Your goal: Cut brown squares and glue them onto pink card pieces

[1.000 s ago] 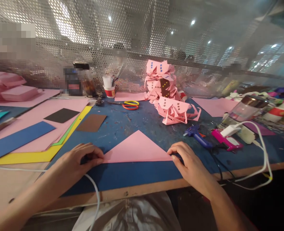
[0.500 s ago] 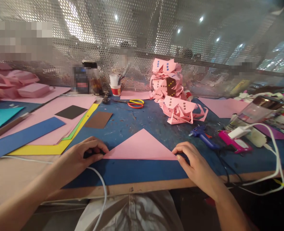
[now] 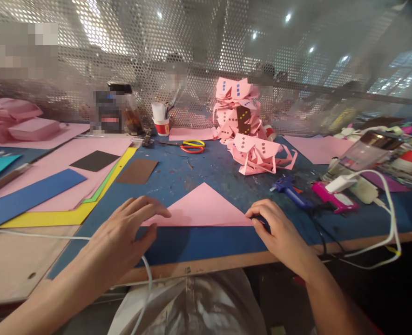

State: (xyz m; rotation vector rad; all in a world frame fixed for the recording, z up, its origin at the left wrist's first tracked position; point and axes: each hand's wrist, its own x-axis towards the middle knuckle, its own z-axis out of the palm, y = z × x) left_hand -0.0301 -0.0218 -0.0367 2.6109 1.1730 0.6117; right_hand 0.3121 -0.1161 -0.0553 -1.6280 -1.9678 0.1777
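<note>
A pink paper triangle (image 3: 202, 207) lies on the blue mat with its point away from me and its long straight edge towards me. My left hand (image 3: 132, 223) is over the triangle's left corner, thumb and fingers apart, the fingertips above the paper. Thumb and forefinger of my right hand (image 3: 270, 221) pinch the right corner.
Pink folded paper pieces (image 3: 258, 151) stand behind the triangle. Scissors (image 3: 192, 146) and a brown sheet (image 3: 138, 171) lie left of them. A blue glue gun (image 3: 291, 191), a pink device (image 3: 334, 197) and white cables are at right. Coloured sheets (image 3: 41, 218) cover the left.
My left hand has opened from its pinch on the left corner and moved over the paper. My right hand keeps its pinch. The view has shifted slightly.
</note>
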